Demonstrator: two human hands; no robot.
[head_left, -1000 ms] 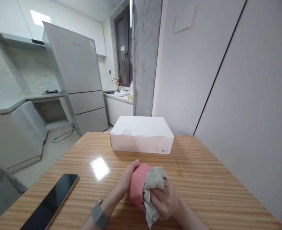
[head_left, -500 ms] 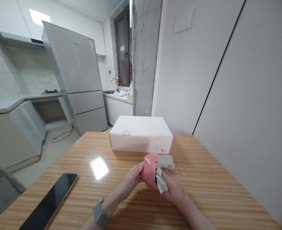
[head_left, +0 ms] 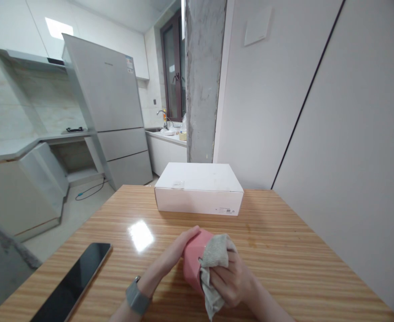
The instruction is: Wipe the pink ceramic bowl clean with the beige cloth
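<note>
A pink faceted container (head_left: pixel 193 258) is tilted on its side above the table, its opening turned to the right. Around its left side curls my left hand (head_left: pixel 180 250), closed on it, with some fingers hidden behind. My right hand (head_left: pixel 229 279) is bunched around a grey ribbed cloth (head_left: pixel 216 252) at the container's mouth. Part of the cloth lies over the rim and another end hangs below the hand. Whether any cloth reaches inside the container is hidden.
A closed white box (head_left: pixel 199 197) stands on the wood-grain table (head_left: pixel 284 250) beyond my hands. A dark phone (head_left: pixel 74 281) lies at the left. Behind the table are a grey pillar (head_left: pixel 203 80), a fridge (head_left: pixel 106 89) and a pale wall (head_left: pixel 270 98).
The container, the cloth and both hands have come down and left, closer to me. More of the cloth now drapes over the container's rim.
</note>
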